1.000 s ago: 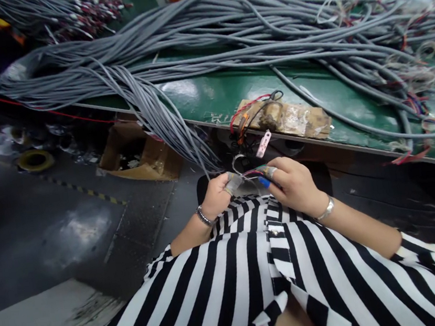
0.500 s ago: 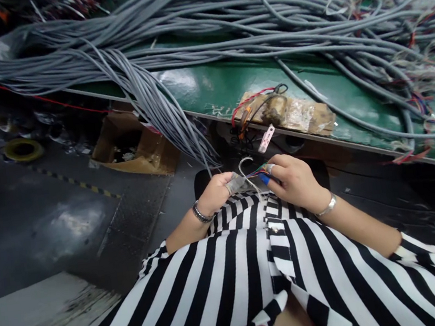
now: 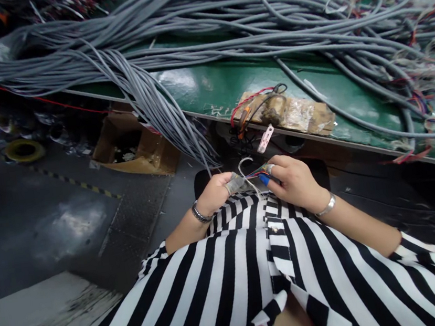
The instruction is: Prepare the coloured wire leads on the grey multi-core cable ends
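Note:
Close in front of my striped shirt, my left hand (image 3: 217,190) pinches the end of a grey cable, most of it hidden by the fingers. Thin coloured wires (image 3: 257,173) fan out of that end towards the right. My right hand (image 3: 294,180) is closed on these wires, its thumb wrapped in blue tape and another finger wrapped in something pale. Between the hands a whitish strand (image 3: 244,169) curls up and also hangs down onto the shirt. The grey cables (image 3: 162,101) drape off the bench edge near my left hand.
A green bench (image 3: 208,87) carries a long heap of grey cables with stripped wire ends at the right. A taped cardboard piece (image 3: 298,113) with a small device lies at its front edge. Below stand an open cardboard box (image 3: 140,146) and a yellow roll (image 3: 23,150).
Both hands stay in nearly the same place, still holding the cable end and its wires. The coloured wires between them have shifted very slightly.

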`<state>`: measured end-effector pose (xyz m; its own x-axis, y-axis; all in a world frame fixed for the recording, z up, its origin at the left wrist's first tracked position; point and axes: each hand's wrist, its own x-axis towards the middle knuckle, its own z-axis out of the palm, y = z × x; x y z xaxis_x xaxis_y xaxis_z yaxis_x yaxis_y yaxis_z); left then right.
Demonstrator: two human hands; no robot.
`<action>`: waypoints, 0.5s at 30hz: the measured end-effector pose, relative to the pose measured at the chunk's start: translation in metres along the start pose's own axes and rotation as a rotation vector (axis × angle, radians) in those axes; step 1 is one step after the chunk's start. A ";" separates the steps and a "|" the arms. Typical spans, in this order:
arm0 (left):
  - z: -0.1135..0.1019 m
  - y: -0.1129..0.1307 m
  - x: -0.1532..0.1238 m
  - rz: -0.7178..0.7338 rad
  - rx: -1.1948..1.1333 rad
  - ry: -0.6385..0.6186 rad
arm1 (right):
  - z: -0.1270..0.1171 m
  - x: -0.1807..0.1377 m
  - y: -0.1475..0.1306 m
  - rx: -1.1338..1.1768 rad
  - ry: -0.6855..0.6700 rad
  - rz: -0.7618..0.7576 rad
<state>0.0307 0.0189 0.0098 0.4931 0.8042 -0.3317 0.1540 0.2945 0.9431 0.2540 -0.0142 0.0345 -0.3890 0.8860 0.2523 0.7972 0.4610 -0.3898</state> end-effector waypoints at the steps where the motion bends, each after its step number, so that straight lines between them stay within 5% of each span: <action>1: 0.000 -0.001 0.000 0.004 0.005 -0.004 | 0.001 0.000 0.000 0.001 -0.006 0.000; 15: 0.000 -0.004 0.002 -0.004 0.001 -0.015 | -0.001 -0.001 -0.001 -0.036 0.028 -0.022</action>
<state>0.0308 0.0193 0.0059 0.5049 0.7953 -0.3354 0.1573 0.2973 0.9417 0.2545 -0.0159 0.0353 -0.3940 0.8735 0.2859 0.8048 0.4782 -0.3516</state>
